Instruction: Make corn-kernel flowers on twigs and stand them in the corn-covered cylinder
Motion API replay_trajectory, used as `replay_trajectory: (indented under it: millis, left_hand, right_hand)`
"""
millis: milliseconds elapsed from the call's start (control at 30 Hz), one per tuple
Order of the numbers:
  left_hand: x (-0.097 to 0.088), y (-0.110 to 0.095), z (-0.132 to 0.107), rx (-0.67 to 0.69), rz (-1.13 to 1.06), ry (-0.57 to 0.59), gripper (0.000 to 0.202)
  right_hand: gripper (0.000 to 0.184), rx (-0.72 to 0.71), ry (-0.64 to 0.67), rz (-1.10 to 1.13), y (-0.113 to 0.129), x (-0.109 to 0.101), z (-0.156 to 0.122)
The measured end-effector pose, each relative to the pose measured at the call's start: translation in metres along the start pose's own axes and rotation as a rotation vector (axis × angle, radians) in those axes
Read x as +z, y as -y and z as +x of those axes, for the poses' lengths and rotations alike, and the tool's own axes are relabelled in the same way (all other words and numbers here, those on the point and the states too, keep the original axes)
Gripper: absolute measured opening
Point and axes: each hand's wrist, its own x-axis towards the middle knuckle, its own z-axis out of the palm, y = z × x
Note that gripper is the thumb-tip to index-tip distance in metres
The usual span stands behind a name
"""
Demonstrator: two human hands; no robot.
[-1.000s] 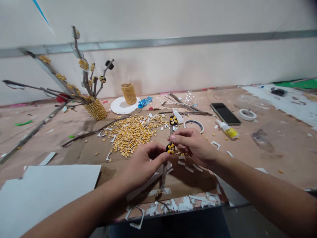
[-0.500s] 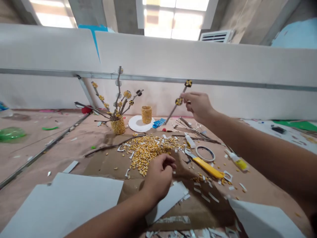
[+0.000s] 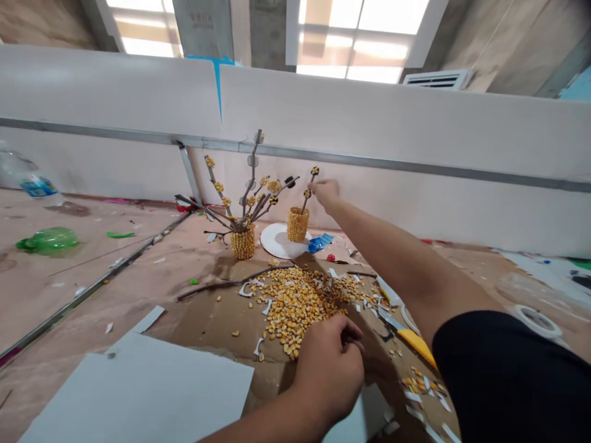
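My right hand (image 3: 325, 191) reaches far forward and pinches a thin stick (image 3: 308, 191) with small flowers of corn kernels on it. The stick's lower end stands in a small kernel-covered cup (image 3: 298, 224) on a white disc (image 3: 276, 241). To its left a second kernel-covered vase (image 3: 242, 242) holds several decorated twigs (image 3: 249, 191). My left hand (image 3: 330, 367) rests near the front with its fingers curled, at the near edge of a pile of loose corn kernels (image 3: 295, 301) on brown cardboard (image 3: 212, 314). What the left fingers hold, if anything, is hidden.
A white sheet (image 3: 152, 394) lies at front left. A yellow cutter (image 3: 413, 340), tape rings (image 3: 533, 319) and paper scraps (image 3: 422, 387) lie to the right. A green bottle (image 3: 46, 240) and a clear bottle (image 3: 30, 181) are far left. A long bare branch (image 3: 217, 284) and a white partition wall (image 3: 369, 135) stand behind.
My right hand has carried the kernel stick from in front of me out and away, and set its end in the small cup. My left hand let go of the stick and dropped to the kernel pile.
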Motion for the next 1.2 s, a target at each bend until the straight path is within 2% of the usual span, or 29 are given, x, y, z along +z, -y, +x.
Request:
replay_trajectory:
  millis: [133, 233, 367, 500, 633, 767, 833, 1067, 1200]
  left_hand:
    - [0.0, 0.001, 0.001, -0.008, 0.038, 0.004, 0.027]
    - [0.0, -0.002, 0.001, -0.007, 0.074, 0.009, 0.028]
    - [-0.001, -0.005, 0.001, 0.013, 0.14, 0.02, 0.03]
    - [-0.002, -0.003, 0.002, 0.033, 0.205, 0.028, 0.029]
    - [-0.003, -0.003, 0.001, 0.09, 0.319, 0.047, 0.027]
    - [-0.002, -0.006, -0.005, 0.162, 0.453, 0.11, 0.018]
    - [-0.001, -0.007, -0.007, 0.197, 0.509, 0.137, 0.017]
    - [-0.001, -0.004, -0.002, 0.269, 0.623, 0.18, 0.02]
    - [-0.002, -0.004, 0.003, 0.297, 0.682, 0.189, 0.02]
  right_hand:
    - [0.04, 0.057, 0.115, -0.046, -0.016, 0.018, -0.005]
    - [0.04, 0.079, 0.154, -0.06, -0.021, 0.023, -0.01]
    - [0.04, 0.083, 0.158, -0.073, -0.022, 0.015, -0.014]
    - [0.04, 0.071, 0.142, -0.126, -0.02, -0.003, -0.02]
    - [0.04, 0.048, 0.162, -0.223, -0.024, -0.03, -0.038]
    - [0.04, 0.007, 0.242, -0.34, -0.041, -0.067, -0.072]
    - [0.039, -0.033, 0.289, -0.399, -0.052, -0.088, -0.096]
    - [0.014, -0.23, 0.398, -0.492, -0.087, -0.166, -0.198]
    - [0.019, -0.275, 0.375, -0.512, -0.103, -0.204, -0.247]
